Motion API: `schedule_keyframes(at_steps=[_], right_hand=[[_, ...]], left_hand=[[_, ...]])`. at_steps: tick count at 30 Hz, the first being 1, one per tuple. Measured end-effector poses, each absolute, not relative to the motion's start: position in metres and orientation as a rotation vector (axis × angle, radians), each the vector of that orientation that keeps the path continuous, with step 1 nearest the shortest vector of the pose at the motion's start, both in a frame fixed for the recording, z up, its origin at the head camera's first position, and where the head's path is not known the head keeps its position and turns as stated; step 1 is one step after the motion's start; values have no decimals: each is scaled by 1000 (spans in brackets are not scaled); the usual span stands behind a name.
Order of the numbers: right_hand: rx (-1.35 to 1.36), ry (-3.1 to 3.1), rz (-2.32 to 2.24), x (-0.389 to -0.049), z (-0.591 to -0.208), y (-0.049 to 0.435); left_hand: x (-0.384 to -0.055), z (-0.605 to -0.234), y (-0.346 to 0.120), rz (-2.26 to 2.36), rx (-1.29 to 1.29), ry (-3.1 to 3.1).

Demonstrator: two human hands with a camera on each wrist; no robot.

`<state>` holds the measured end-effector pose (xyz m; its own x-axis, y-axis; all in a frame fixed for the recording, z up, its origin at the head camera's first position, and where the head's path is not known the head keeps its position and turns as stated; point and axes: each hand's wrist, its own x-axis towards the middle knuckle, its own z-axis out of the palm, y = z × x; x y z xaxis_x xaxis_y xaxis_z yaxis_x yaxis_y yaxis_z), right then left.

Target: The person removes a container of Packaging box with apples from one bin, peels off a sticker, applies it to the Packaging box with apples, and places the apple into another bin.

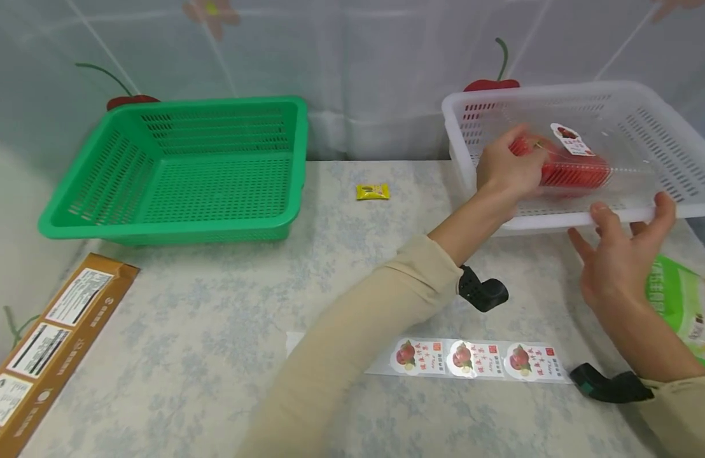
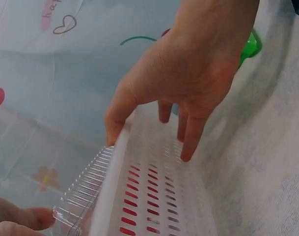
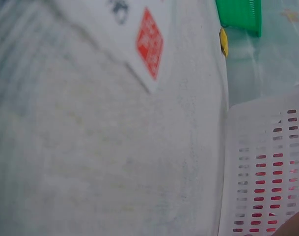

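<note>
A clear plastic clamshell box (image 1: 621,146) with red fruit inside and a fruit sticker on its lid sits in the white basket (image 1: 558,222). My left hand (image 1: 509,165) reaches into the basket and grips the left end of this box; in the left wrist view its fingers (image 2: 21,219) show at the box's ribbed edge. At the basket's front side is my right hand (image 1: 621,261), its thumb hooked on the rim and the other fingers spread along the outer wall. The right wrist view catches only a blurred bit of skin beside the perforated wall (image 3: 262,182).
A green basket (image 1: 175,232) stands at the back left, a small yellow packet (image 1: 373,191) beside it. A strip of fruit stickers (image 1: 473,359) lies under my left forearm. At the left edge lies a brown carton (image 1: 60,343), at the right a green bag (image 1: 681,305).
</note>
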<state>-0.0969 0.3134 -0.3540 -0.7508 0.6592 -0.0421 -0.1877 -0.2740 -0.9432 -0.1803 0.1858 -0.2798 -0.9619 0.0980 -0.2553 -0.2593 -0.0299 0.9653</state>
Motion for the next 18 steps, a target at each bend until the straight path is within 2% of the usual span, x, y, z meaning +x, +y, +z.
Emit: schedule_keyframes(at_steps=[18], right_hand=[[-596,-1478,2038,-94,-350,311]], left_hand=[[-188,-285,193,1820,-189,2213]])
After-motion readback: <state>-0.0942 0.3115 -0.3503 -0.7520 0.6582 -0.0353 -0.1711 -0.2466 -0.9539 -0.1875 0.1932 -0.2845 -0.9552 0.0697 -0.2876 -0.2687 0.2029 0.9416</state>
